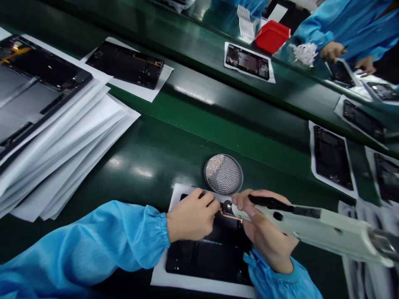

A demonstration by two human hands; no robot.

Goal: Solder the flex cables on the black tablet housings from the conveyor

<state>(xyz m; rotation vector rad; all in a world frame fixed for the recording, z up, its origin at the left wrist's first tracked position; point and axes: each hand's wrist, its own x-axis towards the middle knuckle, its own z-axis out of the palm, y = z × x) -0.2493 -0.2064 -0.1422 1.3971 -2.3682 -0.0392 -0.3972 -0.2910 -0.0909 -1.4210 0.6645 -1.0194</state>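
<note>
My right hand [264, 232] is wrapped around a pale electric screwdriver [330, 228], whose tip points left, down at the upper part of an open black tablet [215, 253]. Close to that tip, my left hand [193, 216] rests over the tablet's upper edge with fingers curled together. What those fingers hold, if anything, is hidden. An orange flex cable [231, 216] shows between the hands. Under the tablet lies a white foam sheet [199, 284]. Just beyond the hands sits a round metal dish [229, 182] with many tiny screws gathered at its left side.
At left, another open tablet [28, 95] lies on a stack of white sheets [71, 162]. More tablets on sheets, including one tablet [124, 64] and another tablet [332, 158], lie along the green bench. Across it, a co-worker's hands [333, 52] work near a red bin [272, 36].
</note>
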